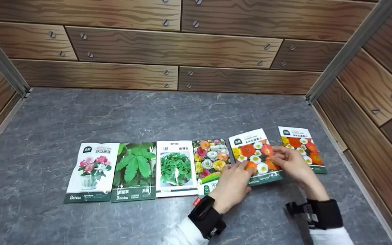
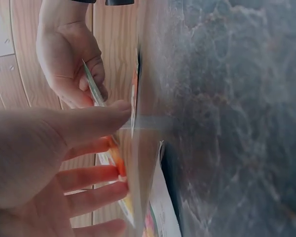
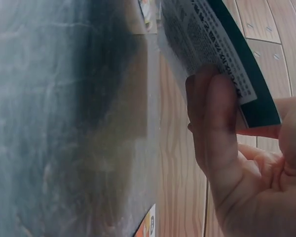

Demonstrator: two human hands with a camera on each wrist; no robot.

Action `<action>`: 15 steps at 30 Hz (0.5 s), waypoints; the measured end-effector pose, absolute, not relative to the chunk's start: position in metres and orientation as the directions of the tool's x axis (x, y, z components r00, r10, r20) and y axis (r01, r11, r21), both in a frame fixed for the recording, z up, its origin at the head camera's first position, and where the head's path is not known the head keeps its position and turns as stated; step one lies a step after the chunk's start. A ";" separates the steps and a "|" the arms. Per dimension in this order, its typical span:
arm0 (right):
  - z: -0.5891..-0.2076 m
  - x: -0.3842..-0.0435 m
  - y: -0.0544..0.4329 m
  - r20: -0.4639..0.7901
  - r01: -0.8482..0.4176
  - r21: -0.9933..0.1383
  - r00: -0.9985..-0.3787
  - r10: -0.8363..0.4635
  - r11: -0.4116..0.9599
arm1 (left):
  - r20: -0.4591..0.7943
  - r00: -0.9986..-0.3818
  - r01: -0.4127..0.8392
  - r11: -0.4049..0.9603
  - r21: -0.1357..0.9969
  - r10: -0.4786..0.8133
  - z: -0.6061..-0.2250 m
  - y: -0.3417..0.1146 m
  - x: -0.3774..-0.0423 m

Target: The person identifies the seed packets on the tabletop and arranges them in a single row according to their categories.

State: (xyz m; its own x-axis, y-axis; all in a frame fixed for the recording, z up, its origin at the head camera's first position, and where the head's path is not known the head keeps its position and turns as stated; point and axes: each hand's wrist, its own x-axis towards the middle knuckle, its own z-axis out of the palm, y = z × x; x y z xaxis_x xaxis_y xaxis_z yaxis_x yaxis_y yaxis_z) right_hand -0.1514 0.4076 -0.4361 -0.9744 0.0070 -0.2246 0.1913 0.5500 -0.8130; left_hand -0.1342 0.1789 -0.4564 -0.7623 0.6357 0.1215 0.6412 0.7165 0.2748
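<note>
My right hand pinches the right edge of a flower seed packet printed with orange, red and white poppies. Seen from the right wrist, its fingers lie behind the packet's printed back. The packet stands tilted, its bottom edge raised off the table. My left hand is at the packet's lower left, its fairly straight fingers touching the front. Below that hand lies a packet of mixed coloured blooms, partly covered. A matching poppy packet lies to the right, partly behind my right hand.
Left of the hands, a row continues with a white packet of bushy green leaves, a green leaf packet and a potted pink flower packet. Wood-patterned panels bound the grey marbled table at the back and sides.
</note>
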 end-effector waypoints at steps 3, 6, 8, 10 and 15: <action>-0.440 -0.153 0.405 -0.232 0.188 -0.795 -0.973 -0.003 0.576 | 0.088 -0.765 0.632 0.719 0.289 0.638 -0.457 0.179 -0.133; -0.442 -0.152 0.402 -0.243 0.187 -0.750 -0.970 -0.002 0.634 | 0.054 -0.768 0.623 0.725 0.293 0.638 -0.457 0.179 -0.132; -0.444 -0.151 0.401 -0.234 0.165 -0.702 -0.972 -0.006 0.692 | 0.029 -0.769 0.619 0.733 0.281 0.639 -0.456 0.179 -0.132; -0.445 -0.150 0.399 -0.228 0.150 -0.650 -0.974 -0.003 0.745 | 0.006 -0.769 0.616 0.740 0.270 0.639 -0.455 0.180 -0.131; -0.448 -0.148 0.394 -0.217 0.125 -0.560 -0.976 0.001 0.819 | -0.004 -0.767 0.623 0.746 0.236 0.642 -0.455 0.181 -0.130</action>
State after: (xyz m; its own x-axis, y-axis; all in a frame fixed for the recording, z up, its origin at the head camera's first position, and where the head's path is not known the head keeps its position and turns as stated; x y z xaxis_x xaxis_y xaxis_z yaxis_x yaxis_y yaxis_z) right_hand -0.1484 0.3936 -0.4477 -0.9763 0.0009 -0.2166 0.1250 0.8189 -0.5601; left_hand -0.1302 0.1811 -0.4549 -0.7665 0.6422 -0.0044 0.6233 0.7456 0.2356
